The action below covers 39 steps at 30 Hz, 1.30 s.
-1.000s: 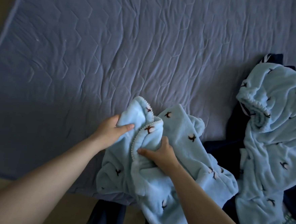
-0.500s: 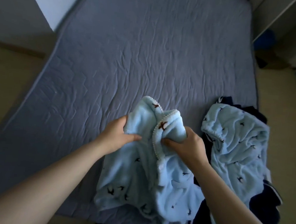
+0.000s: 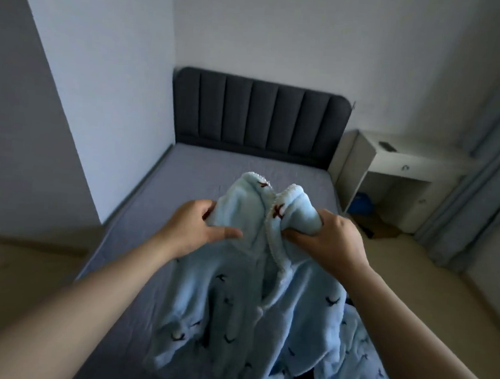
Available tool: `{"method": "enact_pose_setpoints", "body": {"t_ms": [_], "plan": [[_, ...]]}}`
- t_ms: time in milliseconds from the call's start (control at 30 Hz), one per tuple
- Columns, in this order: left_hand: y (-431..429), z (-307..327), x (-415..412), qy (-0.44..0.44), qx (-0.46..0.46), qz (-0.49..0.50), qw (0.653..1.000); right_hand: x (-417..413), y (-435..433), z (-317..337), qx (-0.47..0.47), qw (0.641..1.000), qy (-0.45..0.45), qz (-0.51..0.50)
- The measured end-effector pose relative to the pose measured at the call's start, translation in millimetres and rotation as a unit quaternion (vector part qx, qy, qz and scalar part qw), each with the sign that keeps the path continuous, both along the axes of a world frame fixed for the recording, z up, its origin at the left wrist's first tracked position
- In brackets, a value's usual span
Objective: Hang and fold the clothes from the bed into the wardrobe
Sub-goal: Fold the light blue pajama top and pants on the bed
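Both hands held the light-blue fleece top [image 3: 235, 300] up over the foot end of the bed [image 3: 164, 213]: the left hand [image 3: 194, 230] gripped its left collar edge and the right hand [image 3: 332, 242] pinched the trimmed right edge. Its lower part hung towards the mattress, a second light-blue garment [image 3: 360, 371] lying just beside it on the bed.

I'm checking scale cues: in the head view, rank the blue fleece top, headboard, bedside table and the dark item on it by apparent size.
1. blue fleece top, inflated by nearness to the camera
2. headboard
3. bedside table, close behind the headboard
4. dark item, tiny
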<state>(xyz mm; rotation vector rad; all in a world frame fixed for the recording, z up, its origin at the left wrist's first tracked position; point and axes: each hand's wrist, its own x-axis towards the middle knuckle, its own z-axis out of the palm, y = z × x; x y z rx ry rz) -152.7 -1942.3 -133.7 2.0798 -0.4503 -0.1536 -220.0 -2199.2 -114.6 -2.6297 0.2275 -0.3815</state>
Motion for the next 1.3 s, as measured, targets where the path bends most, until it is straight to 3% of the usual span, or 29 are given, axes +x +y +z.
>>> {"method": "enact_pose_setpoints", "body": {"t_ms": [100, 200, 333, 467, 600, 700, 800, 867, 1033, 1200, 1300], "plan": [[-5, 76, -1, -0.025, 0.011, -0.030, 0.999, -4, -9, 76, -0.019, 0.995, -0.100, -0.020], [-9, 147, -5, -0.101, -0.015, 0.015, 0.995, -14, -15, 143, 0.014, 0.985, -0.170, -0.035], [-17, 215, -22, -0.174, -0.059, 0.018, 0.983, -29, -18, 193, 0.186, 0.963, -0.195, 0.005], [-15, 248, -35, -0.174, -0.097, 0.023, 0.980, -38, -10, 226, 0.303, 0.920, -0.245, 0.049], [-15, 268, -35, -0.189, -0.121, 0.056, 0.973, -44, -9, 249, 0.317, 0.917, -0.222, 0.095], [-18, 276, -35, -0.201, -0.155, 0.075, 0.964, -50, -21, 252, 0.331, 0.919, -0.135, 0.166], [-16, 284, -30, -0.220, -0.169, 0.097, 0.956, -52, -33, 244, 0.294, 0.932, 0.001, 0.213], [-12, 284, -23, -0.229, -0.128, 0.088, 0.961, -51, -38, 229, 0.233, 0.955, 0.033, 0.182], [-5, 258, -19, -0.166, 0.019, 0.001, 0.986, -39, -49, 211, 0.142, 0.979, -0.138, 0.043], [3, 248, -11, -0.104, -0.010, -0.012, 0.994, -25, -49, 219, 0.136, 0.971, -0.192, 0.025], [0, 245, -12, -0.162, -0.014, 0.006, 0.987, -26, -48, 215, 0.115, 0.972, -0.204, 0.036]]}}
